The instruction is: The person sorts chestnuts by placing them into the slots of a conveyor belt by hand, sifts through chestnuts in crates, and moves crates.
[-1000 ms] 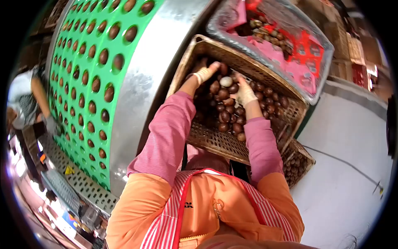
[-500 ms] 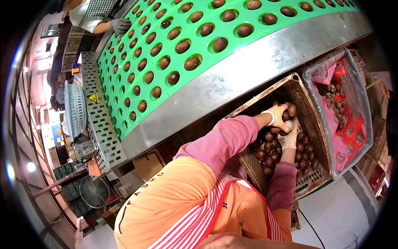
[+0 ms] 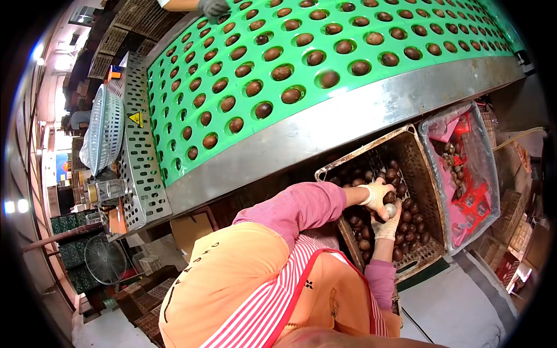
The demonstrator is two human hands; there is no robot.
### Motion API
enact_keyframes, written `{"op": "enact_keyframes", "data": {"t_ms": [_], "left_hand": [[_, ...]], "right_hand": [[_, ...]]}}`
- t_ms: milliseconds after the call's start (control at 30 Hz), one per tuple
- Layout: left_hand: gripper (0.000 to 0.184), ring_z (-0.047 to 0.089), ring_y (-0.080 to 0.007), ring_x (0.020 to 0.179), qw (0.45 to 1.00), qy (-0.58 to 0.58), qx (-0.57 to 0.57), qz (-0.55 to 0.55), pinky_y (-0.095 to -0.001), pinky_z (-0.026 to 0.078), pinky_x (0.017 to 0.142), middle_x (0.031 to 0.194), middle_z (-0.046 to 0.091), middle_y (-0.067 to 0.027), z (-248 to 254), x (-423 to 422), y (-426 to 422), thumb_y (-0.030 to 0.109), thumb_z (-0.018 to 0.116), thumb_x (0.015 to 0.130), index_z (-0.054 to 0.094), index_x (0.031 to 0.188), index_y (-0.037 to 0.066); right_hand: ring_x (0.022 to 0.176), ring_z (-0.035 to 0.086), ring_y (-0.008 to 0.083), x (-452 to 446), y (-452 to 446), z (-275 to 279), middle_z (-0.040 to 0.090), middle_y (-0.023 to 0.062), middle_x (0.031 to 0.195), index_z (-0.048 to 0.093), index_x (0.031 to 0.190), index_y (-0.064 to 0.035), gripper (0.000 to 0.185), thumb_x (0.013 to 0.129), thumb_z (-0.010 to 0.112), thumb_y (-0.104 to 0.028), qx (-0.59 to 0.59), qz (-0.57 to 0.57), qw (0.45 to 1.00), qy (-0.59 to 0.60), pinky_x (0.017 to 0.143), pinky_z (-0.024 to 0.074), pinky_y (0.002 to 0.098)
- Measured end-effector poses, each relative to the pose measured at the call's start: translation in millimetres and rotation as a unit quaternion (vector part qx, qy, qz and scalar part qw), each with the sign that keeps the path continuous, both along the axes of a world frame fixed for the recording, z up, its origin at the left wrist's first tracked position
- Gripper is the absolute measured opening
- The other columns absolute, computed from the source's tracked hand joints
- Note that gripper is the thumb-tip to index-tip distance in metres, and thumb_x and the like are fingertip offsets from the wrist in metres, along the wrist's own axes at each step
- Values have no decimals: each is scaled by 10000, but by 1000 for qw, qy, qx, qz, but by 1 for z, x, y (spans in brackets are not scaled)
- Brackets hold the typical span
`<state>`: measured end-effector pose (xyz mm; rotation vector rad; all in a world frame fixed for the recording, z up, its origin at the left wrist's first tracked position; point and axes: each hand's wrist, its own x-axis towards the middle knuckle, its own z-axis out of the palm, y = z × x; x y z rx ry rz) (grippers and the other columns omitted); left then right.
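Note:
My left hand [image 3: 376,195], in a pale glove with bare fingertips, curls round a dark brown egg [image 3: 389,198] inside a brown plastic crate. Just below it, my right hand [image 3: 386,225], gloved the same way, has its fingers closed about a pale, whitish egg [image 3: 390,210]. The two hands almost touch. Many brown eggs [image 3: 409,220] lie loose in the crate [image 3: 436,200] around both hands. Part of the heap is hidden under my hands and wrists.
Beyond the crate runs a metal ledge [image 3: 325,130] beside a green conveyor [image 3: 191,124] with brown eggs in its cups. A plastic-lined bin [image 3: 493,191] with red and pink packets adjoins the crate. A co-worker's gloved hand [image 3: 214,8] is at the conveyor's far side. A fan [image 3: 105,259] stands left.
The camera view has shifted, and the co-worker is now mostly out of frame. My hands stay close together over the eggs, with the pale egg still between them.

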<state>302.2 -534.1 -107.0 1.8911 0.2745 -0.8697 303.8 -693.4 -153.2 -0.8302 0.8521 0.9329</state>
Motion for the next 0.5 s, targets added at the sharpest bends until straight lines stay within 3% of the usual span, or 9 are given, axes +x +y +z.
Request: {"op": "enact_keyframes", "data": {"t_ms": [100, 167, 333, 367, 433, 500], "left_hand": [[1074, 460, -421, 1208, 999, -32, -13, -30, -454, 419, 1001, 1352, 354, -224, 11, -4, 5, 436, 885, 470, 417, 1394, 153], [1053, 454, -418, 1211, 997, -63, -23, -29, -454, 419, 1000, 1314, 384, -209, 31, -9, 7, 430, 883, 479, 426, 1388, 161], [1009, 450, -413, 1217, 983, -181, -27, 36, -435, 432, 994, 1300, 386, -206, 117, -43, 40, 422, 872, 501, 446, 1369, 130], [992, 471, -410, 1190, 976, -207, -19, 58, -419, 443, 988, 1287, 394, -208, 138, -54, 53, 419, 871, 506, 458, 1355, 113], [985, 486, -408, 1162, 943, -313, 41, 103, -414, 444, 989, 1267, 408, -208, 150, -80, 84, 414, 872, 503, 464, 1347, 110], [964, 481, -397, 1159, 929, -330, 39, 166, -420, 431, 1003, 1254, 415, -220, 168, -116, 124, 391, 869, 512, 467, 1337, 94]], "right_hand": [[1169, 513, 199, -6, -2, 30, 551, 3, 1299, 520, 1303, -201, 639, 816, 581, -611, -27, 1, 1000, -6, 942, 418, 402], [1107, 524, 169, -8, -2, 47, 595, -49, 1220, 570, 1235, -248, 569, 793, 594, -607, -27, -6, 999, -18, 923, 406, 403], [1113, 564, 199, -10, 31, 107, 614, 6, 1209, 579, 1222, -186, 529, 832, 615, -542, 109, 22, 978, -177, 951, 453, 406], [1146, 563, 229, -9, 44, 113, 604, 48, 1237, 571, 1243, -140, 520, 865, 602, -495, 144, 17, 970, -197, 980, 461, 399], [1162, 556, 240, -15, 92, 137, 597, 64, 1248, 563, 1261, -120, 501, 898, 567, -465, 166, 52, 948, -265, 988, 460, 393], [1172, 549, 248, -32, 143, 172, 597, 74, 1244, 555, 1274, -108, 489, 916, 545, -442, 167, 141, 933, -286, 1011, 445, 396]]}}
